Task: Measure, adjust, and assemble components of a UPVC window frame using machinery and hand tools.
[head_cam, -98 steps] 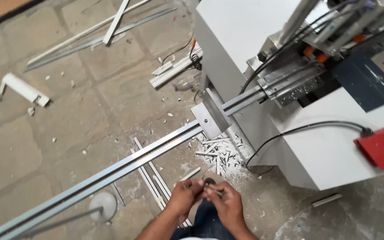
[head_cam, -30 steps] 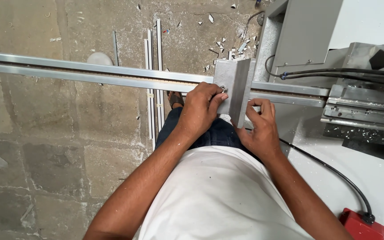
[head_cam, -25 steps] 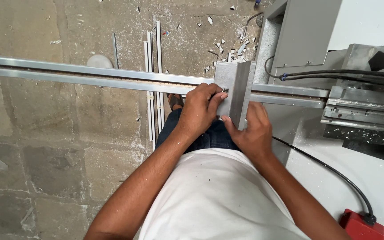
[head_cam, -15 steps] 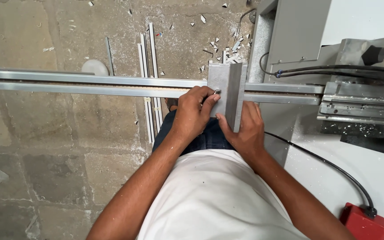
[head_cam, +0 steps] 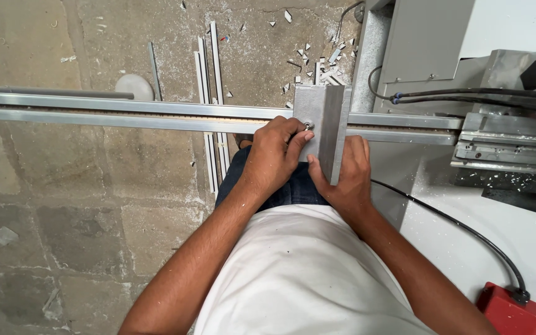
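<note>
A long aluminium rail runs across the view from the left into a white cutting machine. A grey angled metal bracket sits on the rail. My left hand pinches a small bolt or screw at the bracket's left face, fingers closed on it. My right hand grips the bracket's lower right edge, thumb on its front.
Several thin metal strips lie on the concrete floor under the rail, with white offcut chips near the machine. A round pale disc lies behind the rail. A black cable leads to a red box at lower right.
I went from crouching by the floor to standing over the rail. Within the last second my right hand moved from the rail onto the bracket's edge; my left hand stayed at the bolt.
</note>
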